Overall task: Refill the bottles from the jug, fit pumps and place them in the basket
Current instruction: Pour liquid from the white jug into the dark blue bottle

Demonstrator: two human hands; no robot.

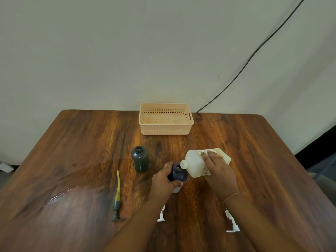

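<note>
My left hand point(163, 180) grips a dark blue bottle point(178, 173) standing upright on the table, its mouth uncapped. My right hand point(216, 170) holds a white jug point(196, 161) tipped on its side, its spout right at the blue bottle's mouth. A dark green bottle point(140, 158) stands uncapped to the left. A dark green pump point(117, 197) with a yellowish tube lies further left. Two white pumps point(161, 214) point(231, 222) lie near my forearms, partly hidden. The peach basket point(165, 118) sits at the table's far edge with nothing in it.
The wooden table point(81, 151) has rounded far corners against a pale wall. A black cable point(254, 53) runs down the wall to the table's back edge, right of the basket. A glare patch lies on the near left of the tabletop.
</note>
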